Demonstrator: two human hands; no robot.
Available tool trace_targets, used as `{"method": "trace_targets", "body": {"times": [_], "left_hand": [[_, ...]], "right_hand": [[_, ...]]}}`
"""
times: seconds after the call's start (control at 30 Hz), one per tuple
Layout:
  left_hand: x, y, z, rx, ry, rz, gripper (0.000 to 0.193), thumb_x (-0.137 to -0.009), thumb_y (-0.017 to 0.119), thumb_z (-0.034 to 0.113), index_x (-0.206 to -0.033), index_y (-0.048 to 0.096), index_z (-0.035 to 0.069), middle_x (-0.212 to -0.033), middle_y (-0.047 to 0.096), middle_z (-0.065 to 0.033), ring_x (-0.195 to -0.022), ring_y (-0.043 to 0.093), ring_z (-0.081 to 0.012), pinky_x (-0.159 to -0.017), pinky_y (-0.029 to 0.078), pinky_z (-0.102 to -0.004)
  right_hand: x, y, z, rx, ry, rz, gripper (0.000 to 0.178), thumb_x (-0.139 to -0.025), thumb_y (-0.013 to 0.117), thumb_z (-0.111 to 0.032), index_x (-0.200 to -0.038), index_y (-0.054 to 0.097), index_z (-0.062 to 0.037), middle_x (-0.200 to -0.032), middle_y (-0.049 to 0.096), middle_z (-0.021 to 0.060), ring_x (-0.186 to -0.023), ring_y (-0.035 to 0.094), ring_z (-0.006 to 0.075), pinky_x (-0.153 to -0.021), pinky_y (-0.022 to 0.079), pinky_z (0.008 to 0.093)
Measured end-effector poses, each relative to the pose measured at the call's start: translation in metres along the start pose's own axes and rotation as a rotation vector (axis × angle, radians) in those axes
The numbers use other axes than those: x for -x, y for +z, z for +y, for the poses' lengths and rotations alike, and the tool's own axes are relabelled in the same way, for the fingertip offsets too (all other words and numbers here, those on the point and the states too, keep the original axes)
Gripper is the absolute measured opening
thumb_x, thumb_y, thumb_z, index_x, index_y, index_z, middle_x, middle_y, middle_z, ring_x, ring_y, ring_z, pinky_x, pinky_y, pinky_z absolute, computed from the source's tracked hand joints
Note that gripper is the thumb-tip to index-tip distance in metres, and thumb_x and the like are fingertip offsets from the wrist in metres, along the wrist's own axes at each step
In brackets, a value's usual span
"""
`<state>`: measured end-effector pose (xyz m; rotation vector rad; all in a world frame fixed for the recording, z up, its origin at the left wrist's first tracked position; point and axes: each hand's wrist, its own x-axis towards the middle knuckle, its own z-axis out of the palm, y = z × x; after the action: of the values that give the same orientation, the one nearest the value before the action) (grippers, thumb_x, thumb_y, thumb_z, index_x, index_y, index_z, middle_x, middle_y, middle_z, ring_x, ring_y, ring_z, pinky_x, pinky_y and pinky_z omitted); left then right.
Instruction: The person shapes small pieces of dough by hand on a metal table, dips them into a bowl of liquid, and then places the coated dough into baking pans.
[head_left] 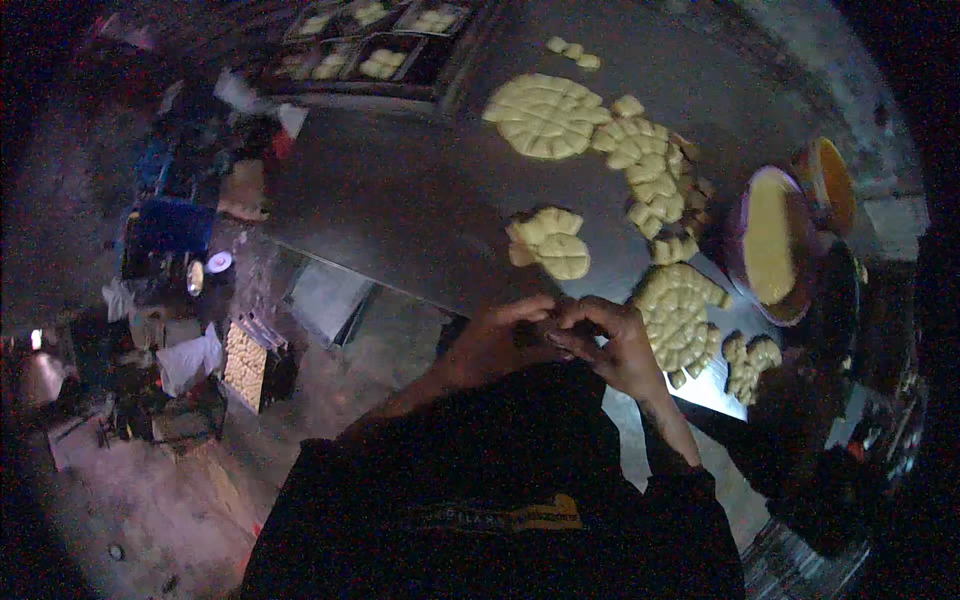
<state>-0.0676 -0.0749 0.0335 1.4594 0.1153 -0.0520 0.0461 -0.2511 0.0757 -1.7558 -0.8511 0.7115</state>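
Observation:
My left hand point(500, 335) and my right hand point(612, 345) meet in front of my chest at the near edge of a dark metal table point(400, 200). Fingers of both hands are curled in and touch at the tips. Whatever they pinch, if anything, is hidden in the shadow between them. Just beyond lies a small cluster of pale dough pieces point(552, 245). A flat round of dough scored into pieces point(676, 315) is beside my right hand. Farther off sit a larger cut dough round point(545, 115) and a trail of loose dough pieces point(650, 165).
A purple-rimmed basin point(740, 235) holding a pale yellow mass stands at the right, with an orange bowl point(832, 185) behind it. Dark trays point(350, 100) with dough portions are at the far left. Lower left, a blue crate point(170, 235) and a sheet of small pieces point(243, 368) stand off the table.

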Motion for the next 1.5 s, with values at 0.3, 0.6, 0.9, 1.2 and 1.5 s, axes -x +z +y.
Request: {"method": "trace_targets", "body": {"times": [0.3,0.6,0.9,1.2,1.5], "left_hand": [[0.033,-0.078,-0.028,0.107,-0.22,0.176,0.021,-0.094,0.065,0.014,-0.11,0.066,0.0,-0.101,0.071,-0.0104,-0.095,0.065,-0.0168,-0.088,0.052,-0.0337],[0.045,-0.13,-0.038,-0.343,0.165,0.37,0.035,-0.103,0.049,0.019,-0.13,0.052,-0.002,-0.117,0.065,-0.0173,-0.096,0.066,-0.0278,-0.087,0.052,-0.0405],[0.027,-0.202,-0.041,-0.603,0.111,0.21,0.037,-0.098,0.058,0.023,-0.132,0.056,0.007,-0.141,0.051,-0.0177,-0.122,0.058,-0.0329,-0.099,0.049,-0.0397],[-0.002,-0.19,-0.086,-0.855,0.273,-0.335,0.035,-0.096,0.061,0.023,-0.126,0.062,0.003,-0.134,0.058,-0.016,-0.126,0.054,-0.0321,-0.104,0.045,-0.041],[-0.064,-0.11,-0.077,-0.277,0.092,-0.18,0.028,-0.099,0.057,0.018,-0.121,0.06,0.0,-0.123,0.061,-0.0127,-0.118,0.056,-0.0261,-0.104,0.043,-0.0383]], "right_hand": [[-0.039,0.079,-0.039,0.49,-0.347,0.041,0.036,-0.082,0.074,-0.009,-0.117,0.069,-0.0148,-0.119,0.061,0.0124,-0.111,0.057,0.0284,-0.087,0.049,0.039],[-0.077,0.144,0.005,0.563,-0.257,-0.012,0.038,-0.083,0.072,-0.007,-0.121,0.066,-0.0086,-0.109,0.068,0.0103,-0.103,0.065,0.0298,-0.086,0.053,0.0404],[-0.083,0.204,0.069,-0.038,0.072,0.398,0.04,-0.08,0.075,-0.002,-0.118,0.064,-0.0073,-0.116,0.065,0.012,-0.102,0.065,0.0284,-0.085,0.054,0.0379],[-0.078,0.171,0.138,0.48,0.201,0.87,0.049,-0.079,0.072,-0.014,-0.124,0.056,-0.0054,-0.12,0.059,0.0189,-0.106,0.062,0.0363,-0.085,0.054,0.0434],[-0.04,0.163,0.097,-0.502,0.246,0.814,0.036,-0.081,0.073,-0.006,-0.116,0.064,-0.0034,-0.113,0.065,0.0119,-0.096,0.067,0.0245,-0.082,0.055,0.0376]]}}
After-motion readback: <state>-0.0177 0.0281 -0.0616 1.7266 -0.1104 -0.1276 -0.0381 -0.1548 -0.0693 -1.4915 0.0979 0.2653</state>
